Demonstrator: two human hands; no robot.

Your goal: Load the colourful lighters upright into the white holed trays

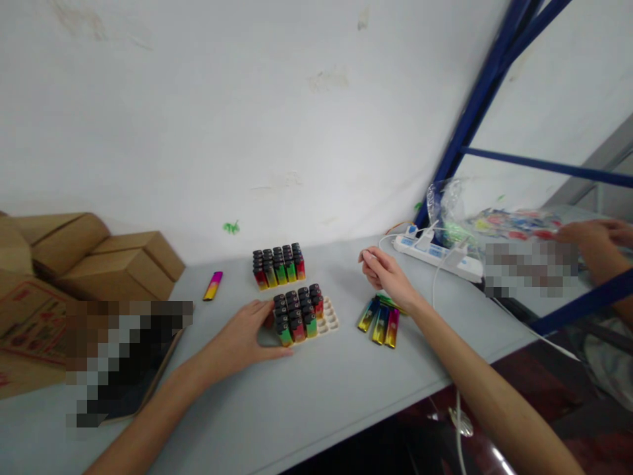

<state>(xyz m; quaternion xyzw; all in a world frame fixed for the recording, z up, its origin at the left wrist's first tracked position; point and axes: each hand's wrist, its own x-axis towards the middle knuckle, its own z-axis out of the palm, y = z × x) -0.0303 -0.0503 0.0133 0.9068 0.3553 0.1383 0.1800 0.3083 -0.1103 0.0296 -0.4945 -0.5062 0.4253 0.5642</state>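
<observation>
A pale tray point(332, 316) stands at the middle of the table, with several black-topped lighters point(295, 323) upright in its left part and bare sockets at its right. My left hand point(250, 333) grips the tray's left end, thumb along the near side and fingers behind. My right hand point(386, 272) is raised to the right, its fingers curled closed; whatever they may hold is hidden. Below it, several shiny coloured lighters point(380, 323) lie loose on the table. Behind the tray sits a second full block of upright lighters point(279, 267).
A single pink-and-yellow lighter point(213, 285) lies at the left. Cardboard boxes point(123, 264) and a blurred-out dark flat object point(148, 369) take up the left side. At the right are a power strip point(440, 256) with cables, a blue metal frame point(467, 125) and another person's hands point(598, 234).
</observation>
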